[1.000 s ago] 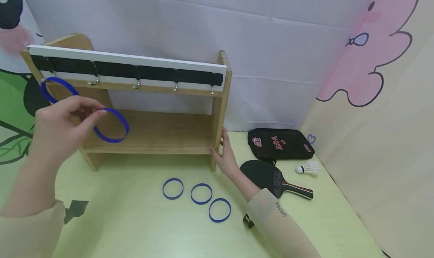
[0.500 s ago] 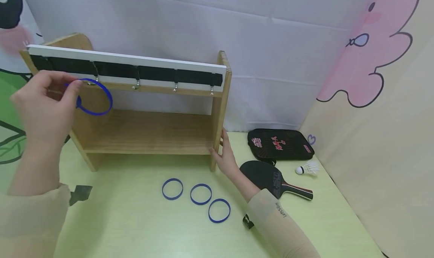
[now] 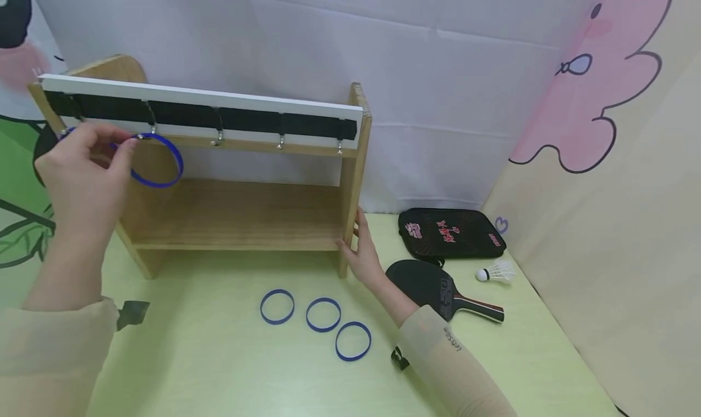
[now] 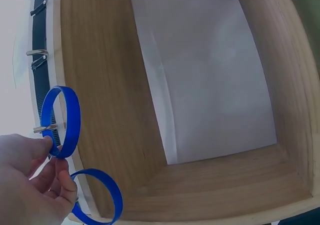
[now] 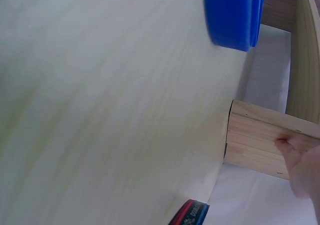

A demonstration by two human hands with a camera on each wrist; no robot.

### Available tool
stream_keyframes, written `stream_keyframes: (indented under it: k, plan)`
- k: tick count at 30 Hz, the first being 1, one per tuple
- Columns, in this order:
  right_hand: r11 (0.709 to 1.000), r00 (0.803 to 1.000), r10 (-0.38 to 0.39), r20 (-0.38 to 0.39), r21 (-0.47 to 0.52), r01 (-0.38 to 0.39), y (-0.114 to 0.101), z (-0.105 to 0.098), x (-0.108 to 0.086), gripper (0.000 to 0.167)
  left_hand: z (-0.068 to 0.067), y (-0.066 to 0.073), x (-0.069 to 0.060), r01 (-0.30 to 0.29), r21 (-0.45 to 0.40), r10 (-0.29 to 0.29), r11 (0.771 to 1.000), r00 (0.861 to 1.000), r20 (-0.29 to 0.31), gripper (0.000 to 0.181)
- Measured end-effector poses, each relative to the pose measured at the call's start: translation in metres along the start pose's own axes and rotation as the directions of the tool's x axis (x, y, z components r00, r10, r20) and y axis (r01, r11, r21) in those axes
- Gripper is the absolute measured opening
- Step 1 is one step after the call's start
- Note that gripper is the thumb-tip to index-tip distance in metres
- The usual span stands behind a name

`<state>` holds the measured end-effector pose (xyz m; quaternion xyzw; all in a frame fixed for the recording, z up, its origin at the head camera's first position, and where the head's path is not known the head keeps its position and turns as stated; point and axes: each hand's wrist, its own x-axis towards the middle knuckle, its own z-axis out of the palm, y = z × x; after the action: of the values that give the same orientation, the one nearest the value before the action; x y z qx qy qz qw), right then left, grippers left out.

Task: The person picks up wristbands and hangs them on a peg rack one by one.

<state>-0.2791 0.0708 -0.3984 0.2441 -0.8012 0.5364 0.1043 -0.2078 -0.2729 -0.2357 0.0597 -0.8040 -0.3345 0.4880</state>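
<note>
Thumb and fingers of the left hand (image 3: 87, 167) pinch a blue ring (image 4: 73, 122) by its band, at the second hook (image 4: 45, 128) from the left on a wooden rack (image 3: 246, 213). Up close, in the left wrist view, the hook's metal overlaps the band; whether the hook bears any of the ring's weight cannot be told. Another blue ring (image 4: 116, 195) is at the leftmost end of the rack, just beside the same hand and partly hidden by it.

The hooks sit in a row on a white board (image 3: 219, 93) with a black strip (image 3: 186, 108), along the rack's upper front. The right hand (image 3: 366, 260) grips the rack's right side panel (image 5: 255, 140) low down, thumb against the wood.

On the table (image 3: 219, 356), in front of the rack, three more blue rings (image 3: 276, 322) lie flat, near one another and apart. To their right is a black table tennis paddle (image 3: 421, 283), its handle pointing right, partly behind the right forearm. Beyond the paddle lies a black zip case (image 3: 451, 233) with red and pink lettering, and near it a white shuttlecock (image 3: 495, 272) on its side.
</note>
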Motion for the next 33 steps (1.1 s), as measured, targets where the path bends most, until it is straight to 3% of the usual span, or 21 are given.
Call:
stream_keyframes:
  k: [8, 14, 18, 23, 29, 33]
  plan:
    - [1.0, 1.0, 0.013, 0.004, 0.013, -0.013, -0.001, 0.001, 0.0, 0.076, -0.001, -0.003, -0.009, -0.041, -0.009, 0.04, 0.999, 0.997, -0.062, 0.032]
    - [1.0, 1.0, -0.001, 0.008, 0.012, 0.001, -0.001, 0.003, 0.001, 0.076, -0.007, 0.001, -0.018, -0.033, -0.008, 0.032, 0.999, 0.993, -0.113, 0.032]
    - [1.0, 1.0, 0.008, 0.012, 0.011, -0.008, -0.001, 0.004, 0.0, 0.076, -0.009, 0.007, -0.029, -0.076, -0.049, 0.071, 0.996, 0.992, -0.104, 0.029]
    - [1.0, 1.0, 0.011, 0.01, 0.002, -0.011, -0.003, 0.004, -0.001, 0.076, -0.001, 0.01, -0.049, -0.17, -0.156, 0.166, 0.973, 0.985, -0.036, 0.026]
    - [1.0, 1.0, 0.008, 0.009, 0.008, -0.008, -0.002, 0.002, 0.0, 0.077, 0.021, 0.002, -0.081, -0.29, -0.158, 0.303, 0.944, 0.95, 0.071, 0.03]
    - [1.0, 1.0, 0.0, -0.005, 0.021, 0.0, 0.017, 0.004, 0.004, 0.079, 0.037, -0.005, -0.103, -0.363, -0.178, 0.39, 0.915, 0.907, 0.158, 0.036]
